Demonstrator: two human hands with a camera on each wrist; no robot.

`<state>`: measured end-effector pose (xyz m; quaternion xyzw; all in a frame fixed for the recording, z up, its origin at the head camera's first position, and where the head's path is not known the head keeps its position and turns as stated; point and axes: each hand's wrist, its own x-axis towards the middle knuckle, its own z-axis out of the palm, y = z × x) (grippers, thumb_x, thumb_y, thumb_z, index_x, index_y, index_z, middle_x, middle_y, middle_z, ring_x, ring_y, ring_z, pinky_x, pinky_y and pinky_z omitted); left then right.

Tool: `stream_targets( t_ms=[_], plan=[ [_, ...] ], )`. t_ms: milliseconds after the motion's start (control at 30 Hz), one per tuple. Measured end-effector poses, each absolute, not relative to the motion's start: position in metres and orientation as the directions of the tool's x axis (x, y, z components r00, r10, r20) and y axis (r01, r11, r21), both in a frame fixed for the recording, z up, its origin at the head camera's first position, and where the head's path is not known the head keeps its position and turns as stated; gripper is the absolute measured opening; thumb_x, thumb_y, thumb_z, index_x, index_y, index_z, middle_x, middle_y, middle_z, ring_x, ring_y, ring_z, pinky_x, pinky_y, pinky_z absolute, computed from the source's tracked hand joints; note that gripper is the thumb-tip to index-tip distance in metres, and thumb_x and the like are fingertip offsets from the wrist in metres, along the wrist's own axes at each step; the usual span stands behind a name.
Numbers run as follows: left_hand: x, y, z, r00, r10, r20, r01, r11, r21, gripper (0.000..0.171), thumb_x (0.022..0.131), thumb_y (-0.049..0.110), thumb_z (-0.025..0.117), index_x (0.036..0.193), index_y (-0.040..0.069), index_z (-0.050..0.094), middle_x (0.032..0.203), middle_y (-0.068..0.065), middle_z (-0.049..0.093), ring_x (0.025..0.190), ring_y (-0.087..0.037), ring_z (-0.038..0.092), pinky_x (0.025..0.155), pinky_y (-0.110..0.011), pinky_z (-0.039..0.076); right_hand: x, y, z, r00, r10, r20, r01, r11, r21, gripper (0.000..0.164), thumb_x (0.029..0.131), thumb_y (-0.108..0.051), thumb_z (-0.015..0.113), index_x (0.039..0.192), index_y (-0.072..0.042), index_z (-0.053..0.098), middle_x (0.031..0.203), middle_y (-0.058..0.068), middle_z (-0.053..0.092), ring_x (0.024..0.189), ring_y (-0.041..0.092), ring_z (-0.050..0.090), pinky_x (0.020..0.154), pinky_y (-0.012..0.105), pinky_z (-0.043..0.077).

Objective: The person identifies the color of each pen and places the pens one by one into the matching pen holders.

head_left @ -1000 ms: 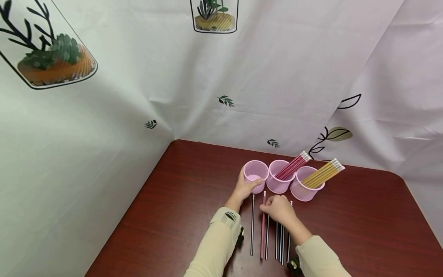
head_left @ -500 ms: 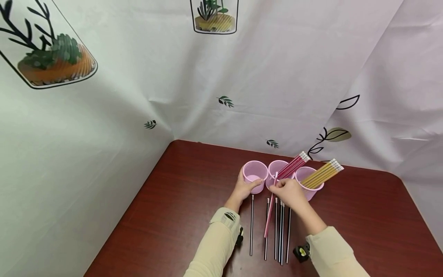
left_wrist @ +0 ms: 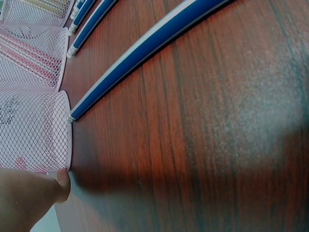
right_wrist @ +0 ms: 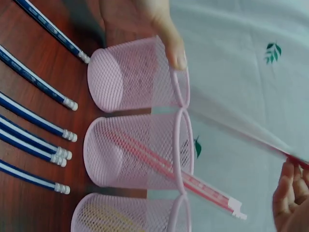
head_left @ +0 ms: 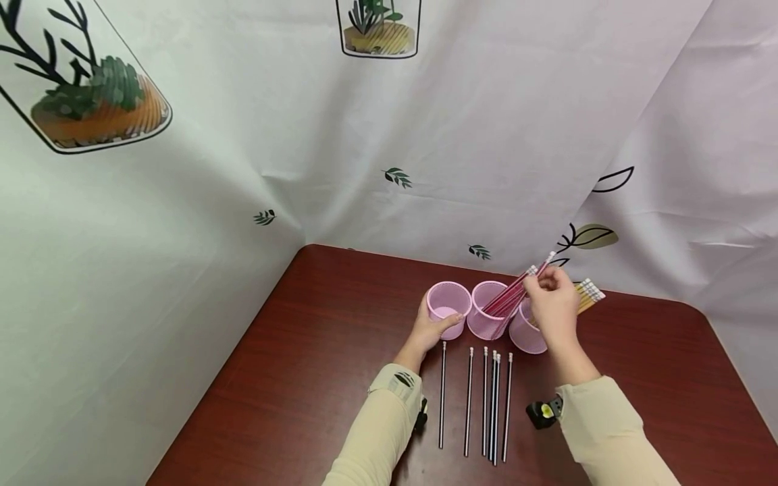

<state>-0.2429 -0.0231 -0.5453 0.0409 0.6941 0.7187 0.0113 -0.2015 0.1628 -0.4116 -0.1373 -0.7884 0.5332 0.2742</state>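
Observation:
My left hand grips the leftmost of three pink mesh cups, its thumb over the rim. That cup has no pencils in it; in the right wrist view the thumb lies on its rim. My right hand pinches a red pencil near its eraser end, slanting down over the middle cup. Red pencils lean in the middle cup. Behind my right hand, the right cup holds yellow pencils, partly hidden.
Several blue striped pencils lie in front of the cups on the dark red wooden table, eraser ends toward the cups. A white patterned cloth hangs behind and at the left side.
My right hand has picked the red pencil up from among the blue ones and carried it up and right, turning it to slant over the middle cup. My left hand stays on its cup.

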Motion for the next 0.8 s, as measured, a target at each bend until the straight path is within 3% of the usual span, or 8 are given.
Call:
stream_targets(
  t_ms=[167,467,567,700,800],
  plan=[
    [-0.244,-0.023,-0.545,-0.996,0.079,0.043,0.039,-0.049,0.998,0.084,0.071,0.006,0.078,0.141,0.007,0.032,0.133,-0.018,0.043,0.117,-0.036,0.044,0.100,-0.044,0.034,-0.205,0.171,-0.421,-0.772,0.565,0.292,-0.198,0.222,-0.955,0.005,0.085,-0.001,0.054,0.089,-0.001,0.050,0.065,-0.017,0.057,0.053,-0.004,0.055,0.051,0.013,0.048],
    [-0.245,-0.023,-0.545,-0.996,0.086,0.036,0.032,-0.056,0.998,0.084,0.071,0.008,0.078,0.141,0.008,0.031,0.133,-0.019,0.042,0.117,-0.037,0.044,0.100,-0.044,0.034,-0.206,0.184,-0.447,-0.752,0.594,0.287,-0.077,0.353,-0.932,0.018,0.086,-0.010,0.063,0.096,0.003,0.055,0.069,-0.024,0.055,0.058,-0.011,0.052,0.055,0.007,0.043],
    [-0.245,-0.023,-0.545,-0.996,0.079,0.040,0.036,-0.047,0.998,0.084,0.071,0.009,0.078,0.141,0.008,0.031,0.133,-0.018,0.043,0.116,-0.036,0.045,0.100,-0.043,0.035,-0.206,0.185,-0.452,-0.772,0.576,0.267,-0.025,0.392,-0.920,0.021,0.086,-0.013,0.065,0.097,0.003,0.058,0.070,-0.013,0.062,0.055,-0.012,0.052,0.053,0.007,0.042],
    [-0.245,-0.023,-0.547,-0.996,0.079,0.034,0.030,-0.047,0.998,0.084,0.071,0.009,0.078,0.141,0.008,0.031,0.133,-0.018,0.043,0.116,-0.036,0.044,0.100,-0.043,0.035,-0.207,0.184,-0.455,-0.803,0.544,0.241,0.048,0.463,-0.885,0.023,0.086,-0.016,0.066,0.099,0.002,0.060,0.081,0.013,0.069,0.052,-0.013,0.050,0.049,0.008,0.039],
    [-0.245,-0.022,-0.547,-0.997,0.076,0.025,0.022,-0.040,0.999,0.085,0.071,0.010,0.078,0.141,0.009,0.031,0.133,-0.017,0.043,0.116,-0.035,0.044,0.100,-0.042,0.034,-0.208,0.183,-0.458,-0.815,0.537,0.216,0.110,0.509,-0.854,0.025,0.086,-0.019,0.066,0.100,0.002,0.062,0.089,0.019,0.068,0.054,-0.012,0.048,0.051,0.009,0.038]
  ],
)
